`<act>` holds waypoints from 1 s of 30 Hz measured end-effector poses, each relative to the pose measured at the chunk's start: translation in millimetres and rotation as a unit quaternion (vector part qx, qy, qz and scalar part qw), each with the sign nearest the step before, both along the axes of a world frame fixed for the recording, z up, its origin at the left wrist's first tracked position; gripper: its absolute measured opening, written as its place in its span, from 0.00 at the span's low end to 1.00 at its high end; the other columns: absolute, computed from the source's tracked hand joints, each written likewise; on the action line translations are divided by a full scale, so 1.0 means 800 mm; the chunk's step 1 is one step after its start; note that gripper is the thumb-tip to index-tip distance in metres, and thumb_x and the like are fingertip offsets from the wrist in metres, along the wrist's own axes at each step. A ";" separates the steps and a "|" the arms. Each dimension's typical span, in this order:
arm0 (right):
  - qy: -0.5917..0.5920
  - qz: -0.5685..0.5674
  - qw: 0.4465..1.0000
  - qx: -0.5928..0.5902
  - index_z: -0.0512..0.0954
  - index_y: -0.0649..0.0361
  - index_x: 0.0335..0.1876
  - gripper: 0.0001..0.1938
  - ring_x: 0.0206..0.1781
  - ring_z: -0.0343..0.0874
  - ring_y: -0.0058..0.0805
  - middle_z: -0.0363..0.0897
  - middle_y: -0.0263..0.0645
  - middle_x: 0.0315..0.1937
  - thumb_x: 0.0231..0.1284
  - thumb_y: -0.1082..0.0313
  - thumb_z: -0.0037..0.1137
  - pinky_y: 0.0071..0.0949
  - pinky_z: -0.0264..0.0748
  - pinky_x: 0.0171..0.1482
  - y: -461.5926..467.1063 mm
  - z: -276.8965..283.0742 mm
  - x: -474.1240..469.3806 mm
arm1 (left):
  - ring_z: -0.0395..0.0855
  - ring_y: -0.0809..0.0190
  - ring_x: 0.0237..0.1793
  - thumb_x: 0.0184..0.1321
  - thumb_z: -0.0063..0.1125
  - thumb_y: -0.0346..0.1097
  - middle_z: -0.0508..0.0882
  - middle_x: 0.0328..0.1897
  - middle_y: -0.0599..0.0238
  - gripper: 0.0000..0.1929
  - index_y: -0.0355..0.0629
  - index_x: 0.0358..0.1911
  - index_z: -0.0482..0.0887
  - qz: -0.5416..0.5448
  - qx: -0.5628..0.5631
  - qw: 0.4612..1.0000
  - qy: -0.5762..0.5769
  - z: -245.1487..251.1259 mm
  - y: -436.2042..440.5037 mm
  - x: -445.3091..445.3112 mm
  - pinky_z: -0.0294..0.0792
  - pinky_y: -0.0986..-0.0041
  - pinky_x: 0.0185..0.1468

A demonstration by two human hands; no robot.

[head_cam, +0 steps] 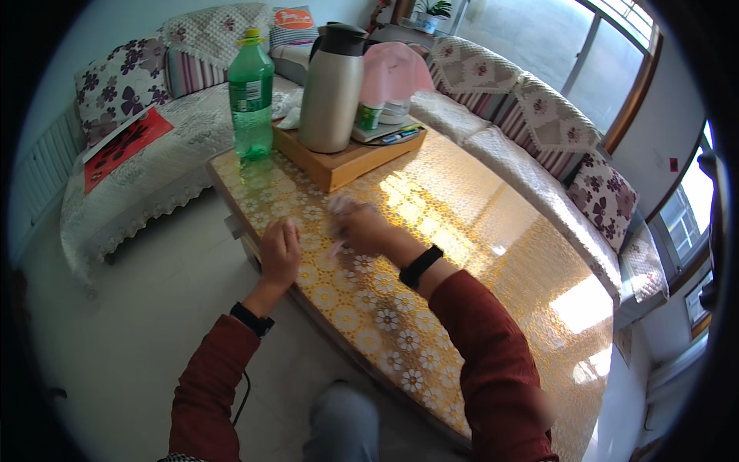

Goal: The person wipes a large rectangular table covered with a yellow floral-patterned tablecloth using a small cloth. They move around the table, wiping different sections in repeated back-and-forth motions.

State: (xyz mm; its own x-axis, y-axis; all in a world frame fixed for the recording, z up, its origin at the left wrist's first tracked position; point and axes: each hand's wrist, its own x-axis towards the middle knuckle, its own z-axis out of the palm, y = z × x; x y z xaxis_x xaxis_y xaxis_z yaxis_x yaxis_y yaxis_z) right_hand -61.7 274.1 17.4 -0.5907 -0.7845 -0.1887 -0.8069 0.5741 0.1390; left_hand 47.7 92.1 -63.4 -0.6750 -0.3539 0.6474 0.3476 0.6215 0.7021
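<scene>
My right hand (361, 226), blurred, is closed around a pale cloth or tissue (340, 207) on the flower-patterned cover of the coffee table (369, 300). My left hand (281, 251) is curled at the table's near left edge; I see nothing in it. Beyond my hands, a green plastic bottle (251, 98) with a yellow cap stands on the cover. Beside it, a wooden tray (346, 170) carries a silver thermos jug (333, 89) with a dark lid. The palm side of both hands is hidden.
On the tray are also a pink cloth (395, 66), a green-labelled container (368, 117) and pens (398, 136). A sofa (173, 138) with a red paper decoration (128, 147) lies at the left; another sofa section (508, 156) runs along the right. Sunlight glares on the table cover.
</scene>
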 end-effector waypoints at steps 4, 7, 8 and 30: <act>0.037 0.167 0.964 -0.202 0.81 0.47 0.57 0.20 0.66 0.74 0.52 0.79 0.44 0.59 0.58 0.63 0.64 0.45 0.77 0.63 0.016 -0.027 0.094 | 0.74 0.52 0.29 0.81 0.35 0.41 0.73 0.25 0.58 0.22 0.40 0.26 0.70 0.015 0.038 0.999 0.014 -0.004 0.001 -0.004 0.67 0.60 0.38; 0.036 0.194 0.937 -0.287 0.83 0.48 0.51 0.14 0.64 0.76 0.51 0.81 0.43 0.54 0.59 0.63 0.62 0.43 0.78 0.62 0.047 -0.038 0.082 | 0.73 0.54 0.27 0.82 0.34 0.42 0.73 0.25 0.60 0.22 0.41 0.26 0.70 -0.041 0.108 0.993 -0.011 -0.007 -0.003 -0.005 0.67 0.60 0.37; 0.029 0.200 0.928 -0.313 0.83 0.49 0.48 0.11 0.62 0.77 0.50 0.82 0.43 0.51 0.60 0.63 0.61 0.43 0.78 0.61 0.059 -0.036 0.063 | 0.73 0.54 0.27 0.82 0.34 0.42 0.73 0.25 0.60 0.23 0.41 0.26 0.70 -0.030 0.085 0.996 -0.003 -0.008 -0.004 -0.006 0.67 0.61 0.36; 0.037 -0.033 0.970 -0.239 0.80 0.57 0.38 0.06 0.49 0.82 0.41 0.82 0.43 0.42 0.65 0.65 0.56 0.43 0.80 0.54 0.295 -0.006 0.196 | 0.86 0.63 0.39 0.81 0.28 0.61 0.89 0.40 0.60 0.31 0.40 0.52 0.79 -0.133 0.341 0.921 -0.135 0.098 -0.014 -0.011 0.77 0.70 0.51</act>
